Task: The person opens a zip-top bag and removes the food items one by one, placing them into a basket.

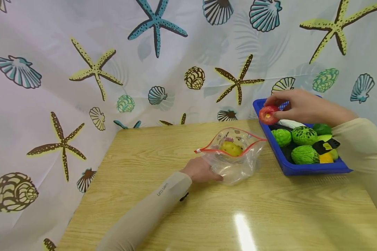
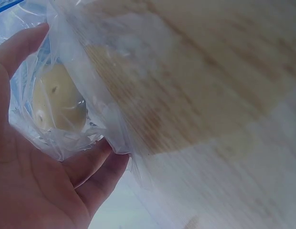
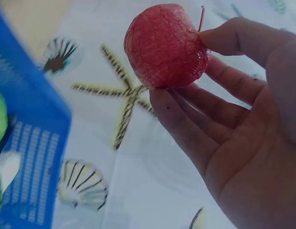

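Observation:
Between thumb and fingers, my right hand [image 1: 296, 106] holds a red apple [image 1: 268, 115] above the far left corner of the blue basket [image 1: 279, 158]. The right wrist view shows the apple's thin stem beside the thumb, and its crinkled, shiny skin. My left hand [image 1: 202, 170] grips the near left side of a clear zip bag [image 1: 238, 172], whose red-edged mouth gapes upward. Inside the bag lies a yellow potato [image 1: 231, 149]. In the left wrist view, thumb and fingers curl round the bag's plastic, with the pale potato [image 2: 59, 98] showing through it.
Several green vegetables [image 1: 304, 136], a white piece [image 1: 290, 123] and a yellow-orange piece [image 1: 326, 158] lie in the basket, right of the bag. Both stand on a wooden table [image 1: 138, 157]. A curtain [image 1: 176, 69] printed with starfish and shells hangs behind the table and along its left side.

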